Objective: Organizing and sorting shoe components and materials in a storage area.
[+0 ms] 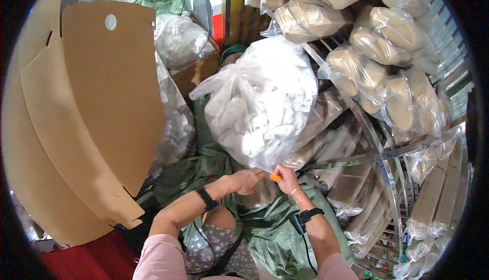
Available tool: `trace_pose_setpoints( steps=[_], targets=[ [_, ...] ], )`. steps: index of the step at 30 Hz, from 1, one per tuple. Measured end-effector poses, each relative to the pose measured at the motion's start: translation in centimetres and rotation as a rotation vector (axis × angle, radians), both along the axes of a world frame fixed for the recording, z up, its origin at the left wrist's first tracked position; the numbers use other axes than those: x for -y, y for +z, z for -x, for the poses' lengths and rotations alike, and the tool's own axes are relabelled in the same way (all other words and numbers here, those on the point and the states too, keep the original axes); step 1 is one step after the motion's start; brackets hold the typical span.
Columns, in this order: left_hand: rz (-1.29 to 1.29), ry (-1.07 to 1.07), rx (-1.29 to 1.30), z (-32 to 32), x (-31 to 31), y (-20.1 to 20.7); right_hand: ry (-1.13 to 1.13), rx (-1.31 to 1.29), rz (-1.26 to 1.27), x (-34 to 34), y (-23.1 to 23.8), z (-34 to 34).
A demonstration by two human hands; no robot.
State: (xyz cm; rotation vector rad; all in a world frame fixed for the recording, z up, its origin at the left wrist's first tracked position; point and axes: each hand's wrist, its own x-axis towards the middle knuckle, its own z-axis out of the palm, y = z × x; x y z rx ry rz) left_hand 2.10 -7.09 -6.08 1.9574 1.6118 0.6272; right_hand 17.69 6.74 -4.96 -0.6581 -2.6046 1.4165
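Note:
A large translucent plastic bag (265, 96) stuffed with white, soft-looking pieces stands in front of me, its lower end narrowing toward my hands. My left hand (247, 181) is closed at that lower end, its fingers seeming to pinch the plastic; the fingertips are partly hidden. Just beside it, my right hand (288, 180) is closed round a small orange object (275, 178) right at the bag's lower end. Only a short orange piece shows, so its kind is unclear. Both wrists wear black straps. Green woven sacking (285, 229) lies beneath my hands.
Tall brown cardboard (112, 81) stands at the left. A metal rack (374, 147) at the right holds several plastic-wrapped beige bundles (387, 35) and long wrapped rolls (430, 203). Another bag of white material (181, 40) sits behind, near a grey cabinet (201, 5). Red fabric (94, 257) lies lower left.

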Motion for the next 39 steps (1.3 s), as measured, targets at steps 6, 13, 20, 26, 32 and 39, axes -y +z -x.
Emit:
trace_pose_setpoints(
  steps=[6, 13, 20, 26, 32, 39],
  targets=[
    [-0.342, 1.303, 0.308, 9.0, -1.8, 7.6, -0.298, -0.064, 0.49, -0.4, -3.6, -2.5],
    [0.072, 1.588, 0.723, 18.7, -5.9, 0.2, -0.09, 0.173, 0.243, 3.1, -2.9, -0.8],
    [-0.362, 1.036, 0.912, 9.7, -9.1, 16.6, -0.016, -0.086, 0.263, 6.6, -4.9, -6.1],
    [-0.469, 0.49, 0.449, 6.8, -3.6, 23.4, -0.222, -0.458, -0.402, 6.6, 14.7, -5.9],
    [-0.461, 0.039, 0.239, 1.4, -2.5, 26.5, -0.335, -0.674, -0.779, 2.3, 25.5, -6.1],
    [-0.324, -0.068, 0.103, -3.7, -0.7, 24.1, -0.181, -0.423, -0.507, 4.4, 17.4, -10.3]
  ],
)
